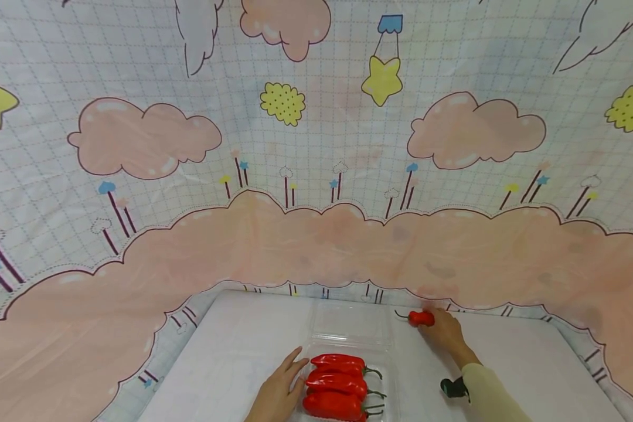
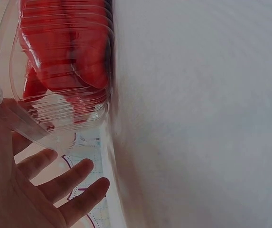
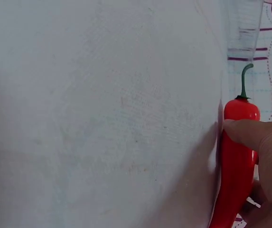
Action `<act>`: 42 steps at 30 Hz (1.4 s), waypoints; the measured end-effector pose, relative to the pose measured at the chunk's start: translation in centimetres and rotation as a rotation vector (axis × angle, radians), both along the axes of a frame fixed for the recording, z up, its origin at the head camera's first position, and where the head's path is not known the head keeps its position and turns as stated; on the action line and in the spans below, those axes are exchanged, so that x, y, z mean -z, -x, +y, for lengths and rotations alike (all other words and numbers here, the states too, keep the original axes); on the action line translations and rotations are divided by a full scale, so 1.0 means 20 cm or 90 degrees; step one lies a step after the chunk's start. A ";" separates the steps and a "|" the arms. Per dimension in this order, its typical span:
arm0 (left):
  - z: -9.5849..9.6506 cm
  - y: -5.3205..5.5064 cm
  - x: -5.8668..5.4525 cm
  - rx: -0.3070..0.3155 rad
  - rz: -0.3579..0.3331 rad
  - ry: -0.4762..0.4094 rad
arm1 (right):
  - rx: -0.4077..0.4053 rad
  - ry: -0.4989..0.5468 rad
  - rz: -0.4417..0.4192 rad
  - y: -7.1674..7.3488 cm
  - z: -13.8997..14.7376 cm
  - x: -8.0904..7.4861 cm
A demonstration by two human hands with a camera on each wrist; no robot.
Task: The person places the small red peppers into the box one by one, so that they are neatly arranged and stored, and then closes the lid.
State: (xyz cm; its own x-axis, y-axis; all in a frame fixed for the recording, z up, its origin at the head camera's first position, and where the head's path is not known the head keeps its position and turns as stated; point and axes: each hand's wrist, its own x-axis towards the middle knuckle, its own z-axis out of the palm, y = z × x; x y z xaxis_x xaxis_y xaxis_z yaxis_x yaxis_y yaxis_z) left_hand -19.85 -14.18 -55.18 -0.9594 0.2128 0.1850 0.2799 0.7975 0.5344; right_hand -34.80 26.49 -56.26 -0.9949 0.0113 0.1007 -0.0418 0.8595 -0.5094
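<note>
A clear plastic clamshell box [image 1: 392, 381] stands on the white table with its lid [image 1: 350, 322] folded back behind it. Several long red peppers [image 1: 336, 384] lie crosswise inside, green stems towards the right. My left hand [image 1: 278, 390] is at the box's left side; in the left wrist view its fingers [image 2: 69, 180] are spread and fairly straight, and the hand overlaps the box's rim. Beyond the lid's right side, my right hand [image 1: 447, 333] holds another red pepper [image 3: 238, 166] between thumb and fingers. That pepper lies along the tabletop, its curved green stem pointing left in the head view.
The white table [image 1: 232, 346] extends to both sides of the box. A patterned cloth [image 1: 316, 246] with clouds and stars rises behind the table's far edge. A dark device [image 1: 455, 387] sits at the right wrist, by the pale yellow sleeve [image 1: 487, 392].
</note>
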 end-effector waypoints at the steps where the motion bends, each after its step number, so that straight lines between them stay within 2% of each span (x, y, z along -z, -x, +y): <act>1: 0.00 0.00 0.00 0.001 0.003 0.002 | 0.001 -0.001 -0.006 0.00 0.00 0.00; 9: 0.00 0.00 0.01 -0.005 -0.005 0.001 | 0.012 0.004 -0.019 -0.02 -0.01 0.01; 24: 0.00 0.00 0.00 0.004 0.000 -0.006 | -0.009 -0.028 -0.008 -0.05 -0.05 -0.02; 34: -0.01 0.01 0.00 -0.002 -0.037 -0.010 | 0.011 0.011 -0.030 -0.06 -0.05 -0.03; 42: -0.01 0.01 0.00 -0.002 -0.038 -0.009 | 0.017 0.024 -0.041 -0.07 -0.05 -0.04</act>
State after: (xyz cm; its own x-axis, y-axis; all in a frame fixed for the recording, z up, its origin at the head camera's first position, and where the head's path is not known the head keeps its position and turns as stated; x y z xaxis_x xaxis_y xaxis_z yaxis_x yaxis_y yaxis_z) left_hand -20.03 -14.32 -55.24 -0.9696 0.2074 0.1300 0.2444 0.7908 0.5612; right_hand -33.42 25.51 -55.42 -0.9985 0.0409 0.0355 0.0151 0.8399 -0.5425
